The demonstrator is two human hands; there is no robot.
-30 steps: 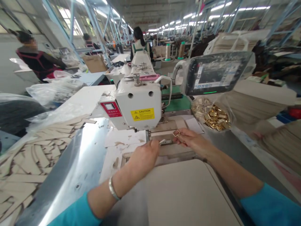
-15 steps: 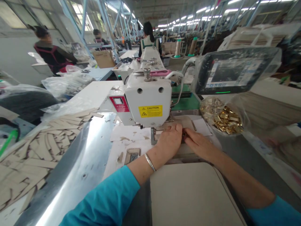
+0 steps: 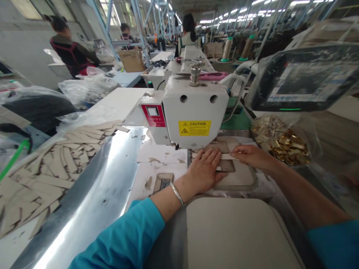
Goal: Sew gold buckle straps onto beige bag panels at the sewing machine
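My left hand [image 3: 205,170] lies flat, fingers stretched out, on a beige clamp template [image 3: 238,177] under the head of a white sewing machine [image 3: 193,112]. My right hand [image 3: 248,154] reaches in from the right and pinches the edge of a beige strap piece [image 3: 224,155] on the template. Its fingers are pressed together. A silver bangle [image 3: 177,193] circles my left wrist. Both sleeves are turquoise.
A clear bag of gold metal buckles [image 3: 283,144] sits right of the machine, below a plastic-covered touch screen [image 3: 305,80]. Several beige strap pieces [image 3: 53,168] are heaped at left beside a shiny metal plate [image 3: 103,190]. A beige panel [image 3: 238,231] lies nearest me. Other people stand behind.
My left hand has flattened onto the template under the machine head. My right hand slid right to the strap edge. The view moved closer to the machine.
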